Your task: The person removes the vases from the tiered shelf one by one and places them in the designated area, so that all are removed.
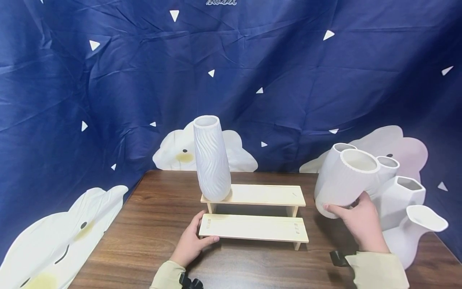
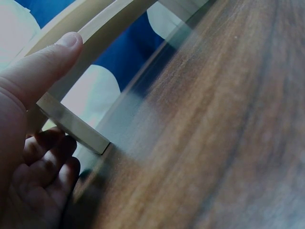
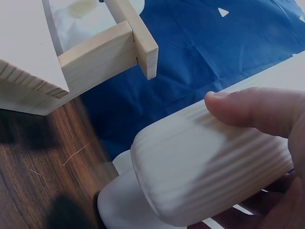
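Note:
A two-step pale wooden stand (image 1: 252, 227) sits mid-table. My left hand (image 1: 191, 241) grips the left end of its lower step, thumb along the front edge. In the left wrist view the other fingers curl by the stand's leg (image 2: 78, 125). My right hand (image 1: 362, 224) holds a white ribbed vase (image 1: 344, 186) near its base, thumb on the near side. That vase is tilted and raised off the table, as its rounded base in the right wrist view shows. On the upper step's left end a tall white wavy-patterned vase (image 1: 213, 160) stands upright.
Several white vases crowd the table's right side: a faceted one (image 1: 398, 198), a flared-neck one (image 1: 406, 239), and others partly hidden behind the held vase. The brown wooden table (image 1: 144, 224) ends against a blue cloth backdrop (image 1: 231, 80) with cloud prints.

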Action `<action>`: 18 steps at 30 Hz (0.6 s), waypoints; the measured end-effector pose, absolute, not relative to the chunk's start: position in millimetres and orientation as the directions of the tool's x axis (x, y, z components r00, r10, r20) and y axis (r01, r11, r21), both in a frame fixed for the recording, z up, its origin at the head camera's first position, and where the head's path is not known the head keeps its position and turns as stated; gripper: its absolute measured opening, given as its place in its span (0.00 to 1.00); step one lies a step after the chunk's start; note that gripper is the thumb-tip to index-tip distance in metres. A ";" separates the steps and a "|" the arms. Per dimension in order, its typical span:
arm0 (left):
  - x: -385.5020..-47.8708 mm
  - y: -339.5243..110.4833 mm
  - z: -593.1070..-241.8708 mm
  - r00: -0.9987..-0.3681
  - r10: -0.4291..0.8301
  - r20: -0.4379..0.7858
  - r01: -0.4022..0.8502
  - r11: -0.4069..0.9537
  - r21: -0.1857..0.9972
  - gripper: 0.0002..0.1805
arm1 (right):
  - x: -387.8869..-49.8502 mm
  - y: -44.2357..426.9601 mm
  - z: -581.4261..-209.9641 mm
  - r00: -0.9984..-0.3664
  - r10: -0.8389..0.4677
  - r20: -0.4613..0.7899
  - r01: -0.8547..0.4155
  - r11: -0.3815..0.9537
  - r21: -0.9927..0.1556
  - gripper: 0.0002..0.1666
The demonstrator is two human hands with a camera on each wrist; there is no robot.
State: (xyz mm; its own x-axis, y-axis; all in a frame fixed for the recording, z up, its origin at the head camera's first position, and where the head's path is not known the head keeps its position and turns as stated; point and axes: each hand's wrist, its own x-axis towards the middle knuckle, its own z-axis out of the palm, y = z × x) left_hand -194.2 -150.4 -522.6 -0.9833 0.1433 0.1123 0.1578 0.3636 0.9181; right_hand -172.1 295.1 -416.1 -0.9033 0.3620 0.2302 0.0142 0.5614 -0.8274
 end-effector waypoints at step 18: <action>-192.8 -149.3 -522.5 -0.983 0.140 0.120 0.163 0.355 0.921 0.54 | -170.2 302.4 -426.7 -0.916 0.329 0.229 -0.009 0.554 -0.833 0.54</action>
State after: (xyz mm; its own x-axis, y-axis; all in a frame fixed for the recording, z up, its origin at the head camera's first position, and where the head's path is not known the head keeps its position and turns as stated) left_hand -192.8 -149.3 -522.5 -0.9828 0.1404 0.1198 0.1629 0.3545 0.9207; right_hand -170.2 302.4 -426.7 -0.9163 0.3288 0.2288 -0.0093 0.5537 -0.8327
